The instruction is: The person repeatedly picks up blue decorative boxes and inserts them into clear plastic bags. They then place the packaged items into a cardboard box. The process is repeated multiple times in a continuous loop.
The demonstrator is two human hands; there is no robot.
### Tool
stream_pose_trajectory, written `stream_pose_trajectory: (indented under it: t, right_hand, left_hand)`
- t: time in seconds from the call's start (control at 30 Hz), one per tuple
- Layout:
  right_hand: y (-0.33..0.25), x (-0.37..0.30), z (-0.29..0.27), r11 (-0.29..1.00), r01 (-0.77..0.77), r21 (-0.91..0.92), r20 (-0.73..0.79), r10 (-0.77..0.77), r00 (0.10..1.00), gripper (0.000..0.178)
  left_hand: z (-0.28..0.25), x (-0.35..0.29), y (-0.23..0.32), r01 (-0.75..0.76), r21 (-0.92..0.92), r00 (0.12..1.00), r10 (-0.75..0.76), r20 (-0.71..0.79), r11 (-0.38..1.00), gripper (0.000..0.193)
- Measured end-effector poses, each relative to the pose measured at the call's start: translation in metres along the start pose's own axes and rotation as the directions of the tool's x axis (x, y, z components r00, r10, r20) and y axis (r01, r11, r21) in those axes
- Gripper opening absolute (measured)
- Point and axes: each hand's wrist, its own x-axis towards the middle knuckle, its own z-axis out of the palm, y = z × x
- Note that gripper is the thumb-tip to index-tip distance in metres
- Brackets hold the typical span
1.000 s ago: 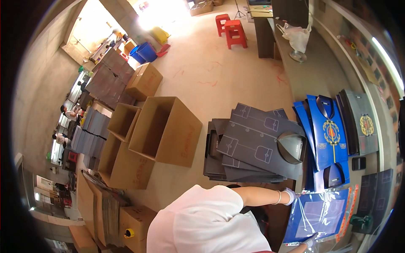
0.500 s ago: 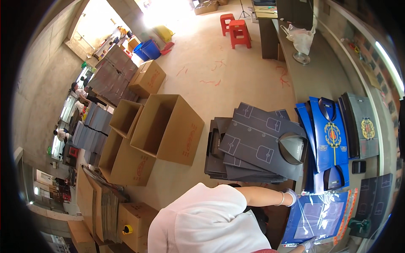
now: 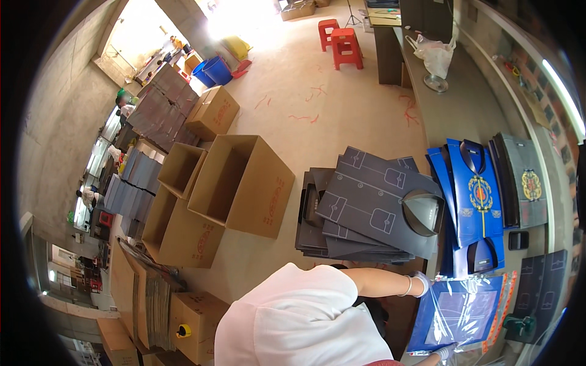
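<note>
Blue under clear plastic: at edge of worktop [image 3: 473,113], flat sleeve [image 3: 461,314] between fingers of left hand [image 3: 420,285], at one corner, and right hand [image 3: 445,352], opposite; grip impossible to tell.

Desk [image 3: 470,113] along the right. On it: carrier bag [image 3: 434,56] at the far end; nearer, middle stack [image 3: 480,201], right stack [image 3: 527,186] beside it. Phone [image 3: 519,240] in front of right stack, sleeve [image 3: 459,314] in front of middle. Left stack [image 3: 373,204] between middle stack and cartons [image 3: 259,189].
</note>
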Motion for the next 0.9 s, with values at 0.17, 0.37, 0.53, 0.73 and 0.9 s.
stream_pose_trajectory:
  t: [0.17, 0.37, 0.53, 0.73, 0.9]
  right_hand:
    - [0.005, 0.011, 0.007, 1.000, -0.004, 0.022, 0.013, 0.004, 1.000, 0.078]
    - [0.030, 0.053, 0.011, 0.992, 0.107, 0.065, 0.125, -0.115, 0.986, 0.079]
    - [0.046, 0.080, 0.036, 0.990, 0.140, 0.006, 0.017, -0.140, 0.990, 0.079]
    - [0.020, 0.056, 0.017, 1.000, -0.019, -0.003, 0.063, 0.020, 0.998, 0.079]
    - [0.033, 0.032, 0.015, 0.987, 0.155, 0.032, 0.051, -0.157, 0.986, 0.077]
  left_hand:
    - [-0.009, -0.013, 0.001, 0.016, 0.013, 1.000, -0.016, 0.004, 1.000, 0.087]
    - [-0.004, -0.010, 0.001, 0.028, 0.011, 1.000, -0.028, -0.014, 1.000, 0.082]
    - [-0.009, -0.014, 0.003, 0.043, 0.014, 0.999, -0.042, -0.021, 0.999, 0.080]
    - [-0.011, -0.019, 0.001, 0.040, 0.012, 0.999, -0.041, 0.019, 0.999, 0.080]
    - [-0.012, -0.016, 0.000, 0.034, -0.013, 0.999, -0.034, 0.023, 0.999, 0.083]
